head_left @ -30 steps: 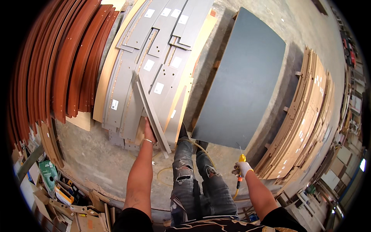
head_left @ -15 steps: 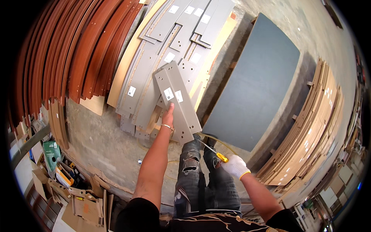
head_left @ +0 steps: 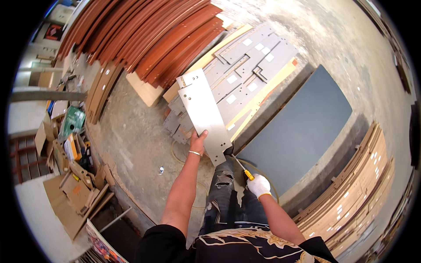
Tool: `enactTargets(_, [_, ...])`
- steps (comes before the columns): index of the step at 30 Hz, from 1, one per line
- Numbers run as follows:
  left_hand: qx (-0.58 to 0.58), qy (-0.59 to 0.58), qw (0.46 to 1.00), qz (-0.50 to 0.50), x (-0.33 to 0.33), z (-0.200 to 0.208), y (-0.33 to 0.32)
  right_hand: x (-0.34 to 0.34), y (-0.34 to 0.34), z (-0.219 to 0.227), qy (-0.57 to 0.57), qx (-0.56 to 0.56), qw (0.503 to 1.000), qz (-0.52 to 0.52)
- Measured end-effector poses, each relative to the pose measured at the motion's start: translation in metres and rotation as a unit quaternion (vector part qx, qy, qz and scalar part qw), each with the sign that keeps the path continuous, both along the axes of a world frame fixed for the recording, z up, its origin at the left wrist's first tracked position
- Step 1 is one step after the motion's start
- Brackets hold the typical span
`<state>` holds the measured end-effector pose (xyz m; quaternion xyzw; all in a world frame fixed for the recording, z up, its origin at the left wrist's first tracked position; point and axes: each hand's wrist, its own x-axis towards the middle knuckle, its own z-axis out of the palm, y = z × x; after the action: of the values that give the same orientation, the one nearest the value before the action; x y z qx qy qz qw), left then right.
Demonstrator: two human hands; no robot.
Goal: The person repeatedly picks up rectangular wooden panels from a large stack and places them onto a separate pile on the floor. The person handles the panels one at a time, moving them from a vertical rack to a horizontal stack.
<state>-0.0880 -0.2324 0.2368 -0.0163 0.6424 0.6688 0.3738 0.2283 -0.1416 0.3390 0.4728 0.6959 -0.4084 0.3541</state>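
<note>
My left hand grips a long pale grey panel by its left edge, thumb on top. The panel is tilted, with small dark holes near both ends and a notched lower end by my knees. Wrapped round the yellow handle of a screwdriver is my right hand, in a white knitted glove. The screwdriver's metal shaft points up and left toward the panel's lower end. Whether its tip touches anything I cannot tell. Behind the panel lies a stack of grey boards with holes and white labels.
Reddish-brown curved boards are stacked at the far left. A large dark blue-grey panel lies to the right, beside piled wood-coloured boards. Cardboard scraps and a green box are at the left. A thin yellowish hose curves near my legs.
My view has swung, so the stacks sit further right and lower. The held panel now shows a plain pale face instead of labelled surfaces. The screwdriver stays in my right hand.
</note>
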Motion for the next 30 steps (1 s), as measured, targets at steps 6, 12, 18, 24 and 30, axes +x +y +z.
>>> enactTargets(6, [0.125,-0.014,0.976,0.178,0.071,0.066,-0.112,0.031,-0.021,0.038,0.041,0.045,0.985,0.162])
enactTargets(12, [0.171,0.005,0.925,0.339,0.187,0.104,-0.267,0.034,-0.077,0.059,0.133,0.036,0.956,0.258])
enactTargets(18, [0.146,0.063,0.824,0.544,0.305,0.137,-0.385,0.068,-0.159,0.094,0.137,0.010,0.831,0.538])
enactTargets(24, [0.162,0.068,0.658,0.732,0.421,0.162,-0.480,0.136,-0.238,0.091,0.183,0.031,0.768,0.613])
enactTargets(30, [-0.040,0.089,0.544,0.834,0.597,0.138,-0.573,0.222,-0.330,0.087,0.138,-0.045,0.725,0.673])
